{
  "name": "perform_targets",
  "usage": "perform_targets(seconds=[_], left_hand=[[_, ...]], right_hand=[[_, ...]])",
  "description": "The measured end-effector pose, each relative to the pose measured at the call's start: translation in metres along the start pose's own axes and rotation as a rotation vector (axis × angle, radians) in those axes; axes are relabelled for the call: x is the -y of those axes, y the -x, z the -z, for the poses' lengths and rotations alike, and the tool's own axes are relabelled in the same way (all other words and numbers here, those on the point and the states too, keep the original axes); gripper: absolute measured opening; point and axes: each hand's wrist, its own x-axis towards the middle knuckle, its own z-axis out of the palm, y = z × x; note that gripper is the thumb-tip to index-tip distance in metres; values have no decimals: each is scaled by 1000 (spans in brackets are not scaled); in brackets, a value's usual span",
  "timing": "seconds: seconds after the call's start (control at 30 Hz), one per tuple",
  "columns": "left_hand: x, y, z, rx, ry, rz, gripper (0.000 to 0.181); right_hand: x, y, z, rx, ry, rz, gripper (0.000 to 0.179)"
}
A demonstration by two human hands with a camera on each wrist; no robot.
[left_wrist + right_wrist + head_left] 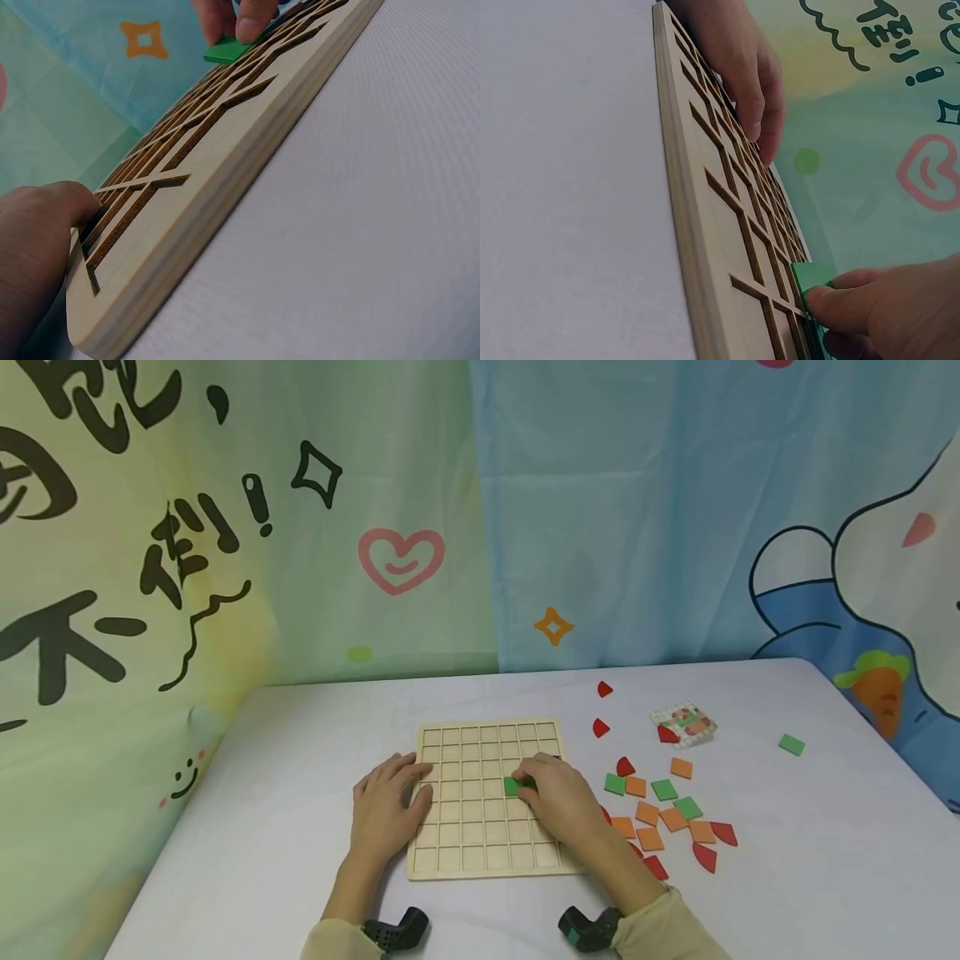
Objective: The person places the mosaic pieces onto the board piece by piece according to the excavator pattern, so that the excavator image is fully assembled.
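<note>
1 green tile [512, 787] is pinched in the fingers of the right hand [558, 797], over the grid board [472, 860]; whether it touches the board, I cannot tell. The left hand [386, 806], fingers relaxed, rests at the board's left edge. Only the head view shows the orange tiles [647, 813], red pieces [705, 857] and card [699, 727] right of the right fingers. The white surface [247, 827] runs on left of the left fingers.
</note>
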Motion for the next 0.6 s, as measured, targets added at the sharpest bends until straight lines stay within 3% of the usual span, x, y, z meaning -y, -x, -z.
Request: perform_targets(seconds=[0.43,0.6], left_hand=[[-1,-1,1,9,1,-1,31],[-1,-1,1,14,5,2,30]], right_hand=[[-2,-1,0,54,22,29,16],[-5,-2,5,110,3,35,21]])
